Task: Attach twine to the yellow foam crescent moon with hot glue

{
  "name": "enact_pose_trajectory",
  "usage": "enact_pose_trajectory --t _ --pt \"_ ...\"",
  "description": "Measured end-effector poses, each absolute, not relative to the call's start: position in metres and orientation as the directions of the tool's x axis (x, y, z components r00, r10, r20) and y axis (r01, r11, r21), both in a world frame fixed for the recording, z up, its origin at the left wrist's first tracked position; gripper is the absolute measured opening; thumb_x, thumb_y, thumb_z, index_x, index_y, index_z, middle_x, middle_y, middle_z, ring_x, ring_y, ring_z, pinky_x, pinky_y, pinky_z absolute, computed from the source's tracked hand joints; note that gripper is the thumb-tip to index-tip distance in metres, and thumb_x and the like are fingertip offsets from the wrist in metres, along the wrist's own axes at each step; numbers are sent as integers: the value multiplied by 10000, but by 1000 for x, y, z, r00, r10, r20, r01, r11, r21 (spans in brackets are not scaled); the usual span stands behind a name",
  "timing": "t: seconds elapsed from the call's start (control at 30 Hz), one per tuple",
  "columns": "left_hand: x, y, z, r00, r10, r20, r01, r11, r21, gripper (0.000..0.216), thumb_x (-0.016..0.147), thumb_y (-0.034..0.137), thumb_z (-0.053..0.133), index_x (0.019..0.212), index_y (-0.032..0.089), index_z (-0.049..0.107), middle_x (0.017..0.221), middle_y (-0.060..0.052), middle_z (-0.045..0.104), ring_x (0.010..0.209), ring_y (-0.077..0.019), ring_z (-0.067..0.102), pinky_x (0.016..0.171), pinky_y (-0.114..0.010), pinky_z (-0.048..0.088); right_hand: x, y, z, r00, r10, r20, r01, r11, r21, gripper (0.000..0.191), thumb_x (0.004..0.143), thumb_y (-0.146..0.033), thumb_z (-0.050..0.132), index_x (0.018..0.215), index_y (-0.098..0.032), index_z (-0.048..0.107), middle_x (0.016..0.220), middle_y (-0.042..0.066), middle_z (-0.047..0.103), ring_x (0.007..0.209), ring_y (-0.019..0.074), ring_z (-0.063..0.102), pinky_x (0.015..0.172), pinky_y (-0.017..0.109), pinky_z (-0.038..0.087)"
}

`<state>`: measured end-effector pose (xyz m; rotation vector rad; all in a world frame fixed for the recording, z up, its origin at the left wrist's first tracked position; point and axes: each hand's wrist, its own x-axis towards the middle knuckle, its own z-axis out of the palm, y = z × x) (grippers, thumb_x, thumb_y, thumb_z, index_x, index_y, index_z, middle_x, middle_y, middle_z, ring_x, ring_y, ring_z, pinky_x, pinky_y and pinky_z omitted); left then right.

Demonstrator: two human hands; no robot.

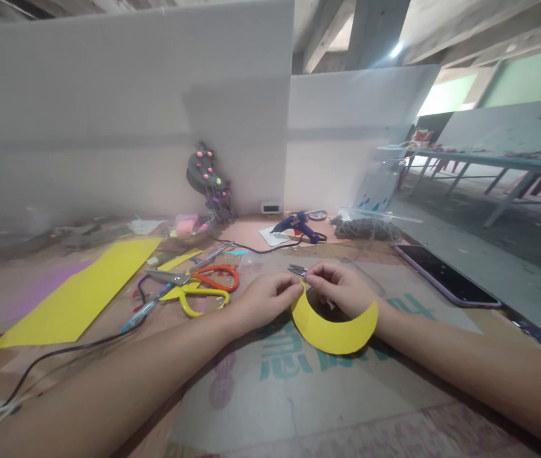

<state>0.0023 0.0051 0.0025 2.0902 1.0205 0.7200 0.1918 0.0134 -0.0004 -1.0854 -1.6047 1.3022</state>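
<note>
Pinching one tip of a single yellow crescent [334, 338], the left hand [270, 299] meets the right hand [341, 287], whose fingers bend at that same tip; whether they grip it, I cannot tell. On the tabletop [248, 227], one pair of scissors [182, 278] and one yellow sheet [79, 292] lie leftward, one glue gun [297, 222] beyond, one phone [446, 275] rightward.
</note>
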Motion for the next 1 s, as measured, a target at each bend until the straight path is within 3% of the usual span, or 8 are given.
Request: enact_pose_trajectory --t 0.73,1.0 --pt "2 4 6 536 827 168 462 -454 761 334 932 404 421 745 163 555 671 27 512 639 -114 469 578 -226 350 193 14 0 -313 947 76 152 129 -980 431 678 -583 706 794 -186 587 551 -55 520 449 73 413 432 229 296" --pt "0 7 -1 526 834 165 412 -420 809 327 932 426 438 831 166 609 691 27 553 639 -113 486 594 -216 381 191 16 -2 -309 945 107 85 140 -987 447 681 -594 688 832 -189 573 535 -68 489 436 73 418 429 228 311"
